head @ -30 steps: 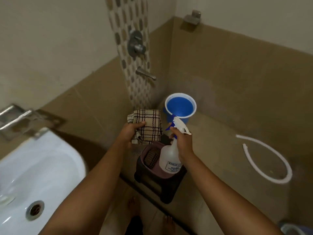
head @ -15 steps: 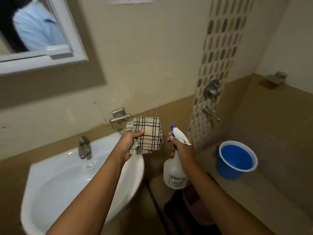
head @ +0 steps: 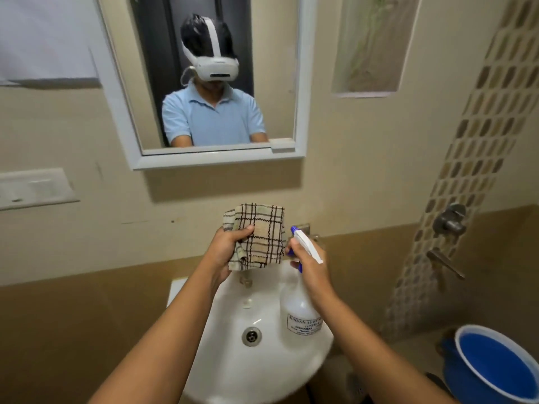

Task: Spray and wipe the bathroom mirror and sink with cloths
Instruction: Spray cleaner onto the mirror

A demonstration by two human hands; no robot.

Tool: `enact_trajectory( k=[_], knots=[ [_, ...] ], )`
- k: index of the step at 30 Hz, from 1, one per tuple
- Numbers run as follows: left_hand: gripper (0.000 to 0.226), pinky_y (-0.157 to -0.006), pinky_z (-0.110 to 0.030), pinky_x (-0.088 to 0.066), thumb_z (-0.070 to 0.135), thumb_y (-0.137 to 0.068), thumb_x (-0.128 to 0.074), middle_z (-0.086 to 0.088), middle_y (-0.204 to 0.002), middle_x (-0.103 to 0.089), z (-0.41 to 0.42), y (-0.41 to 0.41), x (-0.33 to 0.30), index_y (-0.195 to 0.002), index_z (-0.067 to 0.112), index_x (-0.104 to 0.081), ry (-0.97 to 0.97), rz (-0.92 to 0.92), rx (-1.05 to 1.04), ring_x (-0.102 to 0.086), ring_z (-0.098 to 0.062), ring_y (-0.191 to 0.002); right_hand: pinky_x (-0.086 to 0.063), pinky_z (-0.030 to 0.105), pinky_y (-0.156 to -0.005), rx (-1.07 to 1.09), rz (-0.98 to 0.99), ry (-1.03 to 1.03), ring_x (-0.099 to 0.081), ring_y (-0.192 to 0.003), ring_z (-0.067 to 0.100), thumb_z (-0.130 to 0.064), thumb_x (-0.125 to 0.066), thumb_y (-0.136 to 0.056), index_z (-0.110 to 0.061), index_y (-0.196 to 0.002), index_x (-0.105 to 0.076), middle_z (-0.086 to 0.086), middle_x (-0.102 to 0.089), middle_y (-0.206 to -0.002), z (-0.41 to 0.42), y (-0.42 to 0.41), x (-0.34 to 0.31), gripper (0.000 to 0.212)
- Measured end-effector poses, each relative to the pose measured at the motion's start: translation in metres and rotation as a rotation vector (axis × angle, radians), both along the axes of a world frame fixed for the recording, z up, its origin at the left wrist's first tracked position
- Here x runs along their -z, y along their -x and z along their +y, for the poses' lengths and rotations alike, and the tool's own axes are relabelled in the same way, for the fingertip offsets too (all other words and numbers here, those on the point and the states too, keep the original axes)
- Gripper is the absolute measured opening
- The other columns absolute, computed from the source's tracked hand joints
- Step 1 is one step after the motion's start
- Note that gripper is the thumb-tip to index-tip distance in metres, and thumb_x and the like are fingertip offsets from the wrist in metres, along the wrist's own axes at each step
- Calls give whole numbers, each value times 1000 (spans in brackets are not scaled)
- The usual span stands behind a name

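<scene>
Dim warm light, soft blur, wide-angle edge distortion.

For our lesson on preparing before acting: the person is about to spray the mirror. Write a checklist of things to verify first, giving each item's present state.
1. Spray bottle secure in the right hand, grip round its neck: ok.
2. Nozzle aimed toward the mirror: ok; it points up and away from the person.
3. Checked cloth ready in the left hand: ok, held bunched.
4. Liquid in the bottle: cannot tell; the body is cloudy.
5. Standing square to the mirror, over the sink: ok.
6. Mirror within spraying range: cannot tell.
</scene>
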State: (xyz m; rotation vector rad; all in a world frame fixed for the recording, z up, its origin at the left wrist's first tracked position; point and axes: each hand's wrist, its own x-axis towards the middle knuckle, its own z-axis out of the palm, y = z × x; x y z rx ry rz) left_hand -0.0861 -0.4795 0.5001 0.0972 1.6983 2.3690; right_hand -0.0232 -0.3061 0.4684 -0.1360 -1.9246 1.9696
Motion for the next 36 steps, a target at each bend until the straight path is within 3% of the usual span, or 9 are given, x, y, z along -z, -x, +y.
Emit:
enact_trajectory(
  k=[3,6,8,11,15,21,26,32,36],
  knots=[
    [33,-78,-48,-61,2,-91,-59,-23,-105,-72,-37,-4,-23,-123,-5,-60,-32,53,-34,-73,-33,-89,-52,47,-72,19,104,-113,-62,-76,33,-61,-57,-80,-9,-86,-65,17,-67,-82,-37,-3,-26,53],
    [32,-71,-42,-62,3,-92,-59,-20,-100,-74,-71,-8,-50,-122,-5,-61,-66,117,-72,-74,-30,-86,-43,35,-64,-10,180,-169,-52,-65,18,-65,-53,-80,-7,-84,-62,16,-63,-78,-69,-8,-56,59],
    [33,-72,-42,-61,7,-92,-60,-21,-104,-73,-88,-9,-69,-122,-4,-62,-86,157,-98,-73,-31,-90,-43,36,-63,-22,213,-173,-51,-66,18,-63,-54,-79,-7,-84,-61,11,-60,-72,-85,-9,-74,57],
    [35,-83,-44,-58,15,-93,-60,-24,-118,-69,-107,-8,-99,-124,0,-63,-137,235,-128,-67,-38,-109,-54,50,-67,-47,241,-186,-63,-77,33,-59,-55,-79,-10,-84,-65,13,-67,-79,-110,-10,-100,50],
    [37,-96,-51,-52,21,-97,-54,-23,-123,-67,-120,-6,-143,-130,5,-60,-182,339,-149,-64,-38,-114,-55,53,-69,-91,305,-268,-63,-77,28,-65,-50,-81,-15,-79,-63,9,-67,-76,-137,-9,-131,51],
    [37,-79,-37,-58,27,-99,-50,-21,-114,-71,-128,-8,-192,-119,2,-66,-159,369,-213,-70,-34,-105,-56,48,-69,-122,404,-336,-65,-75,17,-73,-42,-79,-23,-83,-66,-2,-68,-74,-158,-5,-185,56],
    [43,-91,-43,-53,30,-98,-50,-21,-120,-69,-126,-3,-214,-127,1,-62,-155,401,-254,-67,-34,-111,-55,45,-66,-104,468,-347,-61,-70,18,-75,-39,-81,-22,-80,-62,-3,-63,-71,-161,2,-212,57],
    [39,-89,-42,-54,28,-99,-48,-20,-115,-71,-122,2,-224,-123,2,-65,-153,414,-264,-69,-33,-107,-43,35,-58,-62,501,-337,-53,-64,16,-56,-50,-94,-21,-70,-55,-4,-57,-66,-157,11,-222,43],
    [42,-99,-48,-50,30,-98,-50,-22,-118,-70,-120,6,-227,-124,1,-65,-141,415,-263,-67,-35,-111,-43,36,-57,-46,496,-351,-55,-62,19,-60,-45,-93,-20,-64,-54,0,-59,-62,-156,15,-222,50]
  ],
)
